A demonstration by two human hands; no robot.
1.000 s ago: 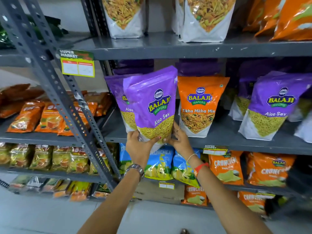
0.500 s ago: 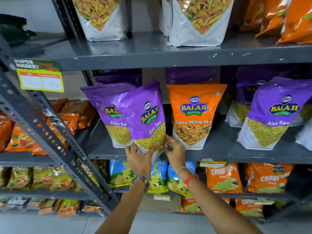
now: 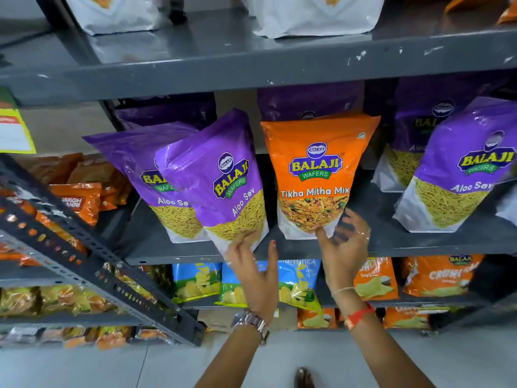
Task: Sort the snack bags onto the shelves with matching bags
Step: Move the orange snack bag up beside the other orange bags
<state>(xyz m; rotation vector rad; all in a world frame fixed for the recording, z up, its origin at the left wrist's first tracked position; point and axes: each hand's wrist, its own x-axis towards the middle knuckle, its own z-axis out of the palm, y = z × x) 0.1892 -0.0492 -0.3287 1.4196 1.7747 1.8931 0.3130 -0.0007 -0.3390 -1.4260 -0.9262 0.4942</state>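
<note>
The glossy purple plastic Aloo Sev pouch (image 3: 223,186) is leaning on the grey metal shelf (image 3: 179,254) beside its match. Left hand (image 3: 253,271) is touching its base, right hand (image 3: 345,246) hovering, both spread. Light, crinkly, probably slippery: bottom corners are offering the surest hold.

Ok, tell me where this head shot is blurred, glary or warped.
Head view: both hands, left and right, are motion-smeared at the fingers; glare streaks the tilted glossy purple Aloo Sev bag; the grey metal shelf edge bows from wide-angle distortion; the orange Tikha Mitha Mix bag reads sharp.
</note>
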